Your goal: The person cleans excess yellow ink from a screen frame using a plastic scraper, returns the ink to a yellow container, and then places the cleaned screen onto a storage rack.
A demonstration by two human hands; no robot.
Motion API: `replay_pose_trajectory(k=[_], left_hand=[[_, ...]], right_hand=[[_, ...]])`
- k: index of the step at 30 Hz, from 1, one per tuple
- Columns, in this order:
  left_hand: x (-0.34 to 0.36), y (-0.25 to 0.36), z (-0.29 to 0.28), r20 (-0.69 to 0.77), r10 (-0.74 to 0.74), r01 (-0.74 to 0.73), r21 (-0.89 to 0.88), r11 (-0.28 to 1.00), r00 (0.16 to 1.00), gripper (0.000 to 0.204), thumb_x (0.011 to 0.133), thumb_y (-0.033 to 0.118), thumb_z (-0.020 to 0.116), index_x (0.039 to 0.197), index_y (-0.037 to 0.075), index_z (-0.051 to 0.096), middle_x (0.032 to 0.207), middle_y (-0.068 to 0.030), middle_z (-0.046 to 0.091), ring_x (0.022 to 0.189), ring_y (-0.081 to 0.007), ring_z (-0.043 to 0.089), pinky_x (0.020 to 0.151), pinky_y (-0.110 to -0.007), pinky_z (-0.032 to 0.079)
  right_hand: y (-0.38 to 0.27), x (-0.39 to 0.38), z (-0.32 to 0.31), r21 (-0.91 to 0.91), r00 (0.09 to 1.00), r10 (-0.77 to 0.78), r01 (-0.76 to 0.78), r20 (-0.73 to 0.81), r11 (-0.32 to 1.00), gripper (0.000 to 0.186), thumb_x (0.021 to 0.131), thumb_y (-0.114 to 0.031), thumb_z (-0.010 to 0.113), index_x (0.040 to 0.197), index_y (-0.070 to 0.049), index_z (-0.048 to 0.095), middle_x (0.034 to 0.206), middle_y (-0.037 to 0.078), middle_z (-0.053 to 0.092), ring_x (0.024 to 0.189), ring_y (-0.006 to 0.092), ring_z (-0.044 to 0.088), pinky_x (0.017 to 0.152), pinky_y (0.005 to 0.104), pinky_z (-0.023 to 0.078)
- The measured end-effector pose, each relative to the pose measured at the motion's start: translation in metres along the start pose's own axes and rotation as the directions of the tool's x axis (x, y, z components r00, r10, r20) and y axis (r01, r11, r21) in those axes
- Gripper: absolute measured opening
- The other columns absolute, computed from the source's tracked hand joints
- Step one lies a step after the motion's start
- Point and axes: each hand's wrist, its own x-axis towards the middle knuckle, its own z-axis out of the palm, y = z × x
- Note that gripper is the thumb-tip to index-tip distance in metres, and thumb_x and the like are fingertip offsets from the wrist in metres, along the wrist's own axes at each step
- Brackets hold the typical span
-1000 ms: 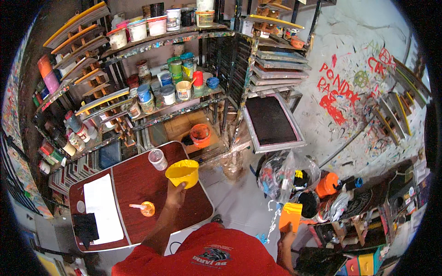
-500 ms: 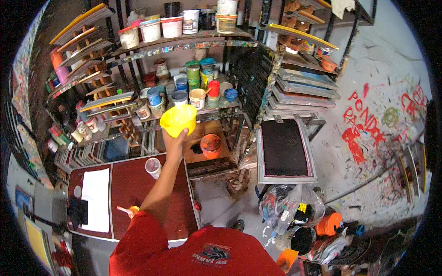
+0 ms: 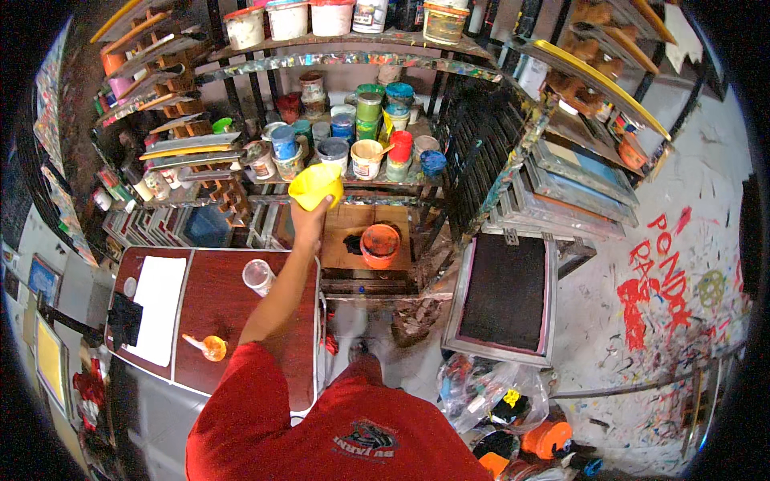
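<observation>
My left hand (image 3: pixel 311 215) is raised in front of the shelves, its fingers closed around a yellow plastic bowl (image 3: pixel 314 187). The bowl is tilted, and its contents are hard to make out. Below the forearm, a clear plastic cup (image 3: pixel 258 276) stands on the dark red table (image 3: pixel 220 309). Nearer on that table sits a small orange container (image 3: pixel 213 348) with a pale stick-like handle beside it. My right hand does not show. A flat orange piece (image 3: pixel 494 464) appears by my right side at the lower edge; what holds it, if anything, is hidden.
Paint tubs (image 3: pixel 367 159) crowd the shelves ahead. An orange bucket (image 3: pixel 379 245) stands on a low wooden shelf. To the right are a framed dark screen (image 3: pixel 507 293), stacked frames (image 3: pixel 573 188) and a plastic bag (image 3: pixel 489 393). White paper (image 3: pixel 158 309) and a black cloth (image 3: pixel 125 321) lie on the table.
The view has shifted, so the upper shelves sit higher in the picture and more of the table's near side shows. My left hand still holds the yellow bowl, close to the same paint shelf.
</observation>
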Motion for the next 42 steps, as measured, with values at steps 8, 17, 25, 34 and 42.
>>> replay_pose_trajectory(k=[8,17,25,34,42], left_hand=[[0.242,-0.141,-0.013,-0.08,0.258,-0.214,0.359,0.908,0.963,0.074,0.059,0.019,0.083,0.114,-0.005,0.04,0.108,-0.0145,0.055,0.097,-0.0222,0.055,0.085,-0.032,0.045],[0.429,-0.288,-0.009,-0.177,0.172,-0.083,0.425,0.902,0.969,0.083,0.055,0.033,0.085,0.112,-0.008,0.042,0.108,-0.0185,0.057,0.098,-0.0254,0.057,0.086,-0.033,0.045],[0.474,-0.326,0.039,-0.151,0.137,-0.033,0.544,0.839,0.979,0.079,0.054,0.037,0.085,0.106,-0.008,0.047,0.097,-0.0168,0.062,0.087,-0.0256,0.061,0.076,-0.033,0.049],[0.507,-0.387,0.042,-0.003,-0.18,0.097,0.851,0.516,0.984,0.097,0.052,0.054,0.077,0.116,-0.01,0.041,0.11,-0.0269,0.055,0.104,-0.0371,0.054,0.087,-0.042,0.043],[0.515,-0.404,0.015,0.089,-0.105,-0.017,0.835,0.551,0.99,0.105,0.048,0.057,0.078,0.123,-0.005,0.039,0.117,-0.023,0.053,0.111,-0.0347,0.05,0.095,-0.04,0.038]], right_hand=[[0.003,0.048,0.078,-0.147,0.993,0.074,-0.088,-0.096,0.985,0.027,0.086,-0.026,0.057,0.106,-0.008,0.057,0.091,0.004,0.061,0.076,0.0193,0.059,0.066,0.0317,0.05],[0.009,0.075,0.157,-0.241,0.945,0.117,-0.196,-0.304,0.951,0.027,0.086,-0.027,0.057,0.106,-0.008,0.057,0.092,0.004,0.06,0.077,0.0195,0.058,0.066,0.0317,0.05],[0.015,0.085,0.197,-0.266,0.899,0.139,-0.267,-0.415,0.926,0.028,0.086,-0.028,0.057,0.106,-0.009,0.056,0.093,0.004,0.06,0.079,0.0198,0.058,0.067,0.0317,0.05],[0.018,0.088,0.211,-0.277,0.881,0.147,-0.294,-0.449,0.915,0.028,0.086,-0.029,0.056,0.106,-0.009,0.056,0.095,0.004,0.06,0.08,0.02,0.058,0.067,0.0317,0.05],[0.02,0.093,0.212,-0.275,0.884,0.154,-0.297,-0.441,0.914,0.029,0.086,-0.03,0.056,0.106,-0.009,0.056,0.096,0.004,0.06,0.081,0.0203,0.058,0.067,0.0318,0.05]])
